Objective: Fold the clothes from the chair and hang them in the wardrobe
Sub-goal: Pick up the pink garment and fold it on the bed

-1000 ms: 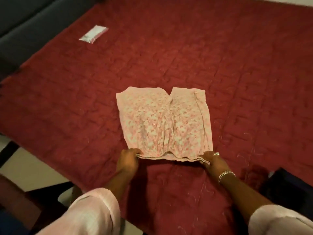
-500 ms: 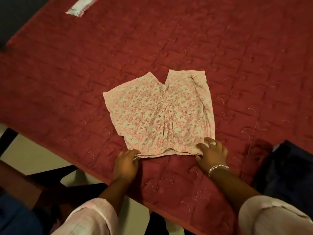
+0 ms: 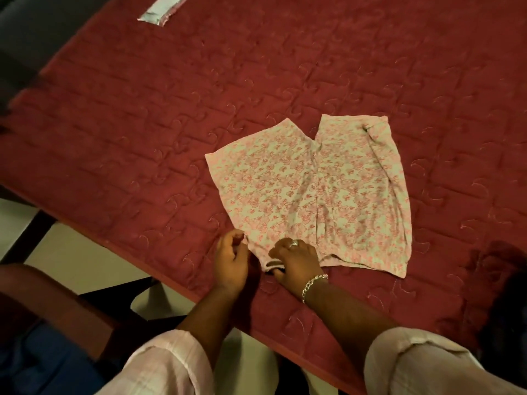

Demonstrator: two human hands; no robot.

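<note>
A pair of pink floral shorts [image 3: 319, 189] lies flat on the red quilted bedspread [image 3: 171, 115], its legs pointing away from me. My left hand [image 3: 231, 259] pinches the near left corner of the waistband. Close beside it, my right hand [image 3: 296, 259], with a ring and a silver bracelet, grips the waistband edge, fingers curled round the hem. Both hands sit at the shorts' near left end.
A small silvery packet [image 3: 161, 13] lies at the bed's far left. A dark garment [image 3: 504, 283] sits at the right edge of the bed. A brown chair [image 3: 51, 303] with blue cloth [image 3: 34, 363] stands at lower left, beside the bed's near edge.
My right hand has slid left along the waistband from the right corner to just beside my left hand. The view has shifted, so the shorts now appear further right.
</note>
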